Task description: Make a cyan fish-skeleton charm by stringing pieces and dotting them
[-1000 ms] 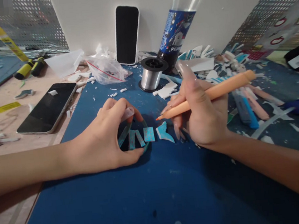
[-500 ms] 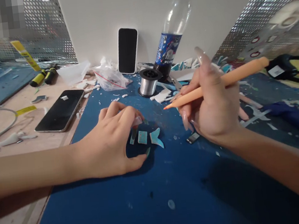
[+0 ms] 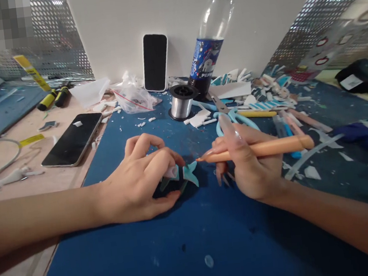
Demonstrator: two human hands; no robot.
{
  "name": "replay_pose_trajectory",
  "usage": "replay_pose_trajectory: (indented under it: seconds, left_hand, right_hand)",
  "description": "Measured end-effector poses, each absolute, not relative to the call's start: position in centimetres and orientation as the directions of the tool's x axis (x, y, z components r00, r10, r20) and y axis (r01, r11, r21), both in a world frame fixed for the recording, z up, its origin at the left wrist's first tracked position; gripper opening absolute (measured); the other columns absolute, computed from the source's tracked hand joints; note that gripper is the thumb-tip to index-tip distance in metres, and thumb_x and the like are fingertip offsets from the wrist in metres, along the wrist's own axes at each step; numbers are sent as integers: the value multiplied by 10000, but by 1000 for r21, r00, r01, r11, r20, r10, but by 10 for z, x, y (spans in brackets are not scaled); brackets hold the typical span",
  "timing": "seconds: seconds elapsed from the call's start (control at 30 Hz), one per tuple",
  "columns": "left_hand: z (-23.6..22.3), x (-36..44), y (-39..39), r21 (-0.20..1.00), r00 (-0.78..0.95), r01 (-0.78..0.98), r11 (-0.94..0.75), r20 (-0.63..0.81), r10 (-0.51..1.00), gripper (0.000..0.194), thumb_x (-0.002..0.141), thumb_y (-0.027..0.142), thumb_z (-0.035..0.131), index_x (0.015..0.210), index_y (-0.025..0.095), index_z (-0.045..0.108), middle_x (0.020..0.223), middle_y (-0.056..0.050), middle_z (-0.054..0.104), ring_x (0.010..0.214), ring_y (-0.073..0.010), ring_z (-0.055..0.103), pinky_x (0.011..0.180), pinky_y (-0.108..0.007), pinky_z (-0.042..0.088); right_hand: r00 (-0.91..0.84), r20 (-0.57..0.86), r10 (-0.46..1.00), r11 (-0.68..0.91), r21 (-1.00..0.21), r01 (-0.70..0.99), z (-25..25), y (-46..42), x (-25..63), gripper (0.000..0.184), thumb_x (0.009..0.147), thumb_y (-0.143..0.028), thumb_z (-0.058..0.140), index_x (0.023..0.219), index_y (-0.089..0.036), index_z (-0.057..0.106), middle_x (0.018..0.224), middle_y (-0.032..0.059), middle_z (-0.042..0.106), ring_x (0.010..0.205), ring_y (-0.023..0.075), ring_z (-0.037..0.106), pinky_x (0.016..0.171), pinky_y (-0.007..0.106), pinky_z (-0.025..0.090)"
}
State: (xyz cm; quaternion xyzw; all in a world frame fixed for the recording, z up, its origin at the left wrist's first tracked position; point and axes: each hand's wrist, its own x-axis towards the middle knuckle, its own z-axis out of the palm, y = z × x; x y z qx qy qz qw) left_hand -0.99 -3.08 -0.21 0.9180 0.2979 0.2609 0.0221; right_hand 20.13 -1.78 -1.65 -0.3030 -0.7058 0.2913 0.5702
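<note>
My left hand rests on the blue mat, its thumb and fingers closed about small turquoise pieces. At its fingertips lies a turquoise tail-shaped piece with two points. Beside it a square turquoise piece is partly covered by my fingers. My right hand grips an orange felt-tip pen like a writing tool, with the pen lying nearly level. The pen's tip is at the upper point of the tail piece; whether they touch I cannot tell.
Light-blue-handled scissors lie behind my right hand among white scraps. Further back stand a wire spool, a Pepsi bottle and a propped phone. Another phone lies left. A plastic bag sits behind.
My right hand has moved left and down with the pen, bringing its tip to the tail piece. The left fingers have closed in on the turquoise pieces. The scissors have come into view.
</note>
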Motion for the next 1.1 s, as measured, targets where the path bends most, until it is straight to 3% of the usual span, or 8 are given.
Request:
replay_pose_trajectory:
  seconds: [0.2,0.3,0.37,0.47,0.57,0.77,0.9,1.1]
  left_hand:
    - [-1,-11,-53,15,745,459,-888,539,394,147,725,100,541,745,196,432,1052,-68,670,943,-252,543,757,-414,425]
    - [2,-8,-79,-16,840,316,-949,470,272,79,760,112,500,719,179,496,1036,-61,666,856,-193,579,712,-331,484]
    - [3,-5,-93,-61,807,439,-897,465,363,98,789,123,467,743,189,524,1033,-34,662,909,-185,580,764,-319,499]
    - [2,-3,-103,-241,738,622,-745,498,455,88,804,180,461,770,170,542,859,-74,663,823,-227,595,721,-360,513]
    - [1,-3,-102,-316,689,718,-620,446,571,159,802,259,431,765,148,538,787,-116,630,730,-256,589,607,-382,522]
    - [-1,-5,-81,-306,691,721,-622,393,607,265,822,370,396,752,143,513,789,-141,580,711,-267,562,553,-379,521]
    - [-2,-8,-61,-306,658,752,-583,378,651,317,858,409,371,819,123,501,834,-151,556,801,-289,544,636,-408,528]
    - [-4,-10,-44,-41,675,696,-717,378,634,289,856,418,417,896,133,435,933,-150,542,905,-282,540,740,-429,525]
  right_hand:
    - [-138,619,773,634,-764,121,-18,-19,203,276,910,-334,471,675,-221,561,491,-49,535,324,69,460,309,216,373]
    - [-181,659,730,683,-693,228,-14,-17,203,190,899,-307,494,745,-234,576,514,-41,530,380,89,481,378,240,404]
    - [-252,677,692,718,-606,342,-10,-16,203,123,883,-298,517,805,-244,594,616,-8,571,485,117,531,460,264,439]
    - [-388,651,652,751,-484,450,-6,-14,202,83,875,-261,523,885,-249,605,769,31,588,655,151,569,596,291,468]
    - [-485,586,649,760,-477,442,-5,-15,201,99,881,-210,504,928,-236,587,807,31,582,725,149,567,671,284,465]
    - [-471,577,667,744,-477,469,-7,-22,197,88,892,-239,496,866,-208,574,744,14,559,645,123,545,609,248,434]
    - [-451,626,637,762,-423,490,-7,-23,195,64,882,-218,506,865,-213,567,741,16,562,627,126,541,593,256,438]
    - [-345,688,639,746,-444,496,-7,-25,195,104,894,-229,477,866,-229,576,732,32,595,625,146,581,597,297,492]
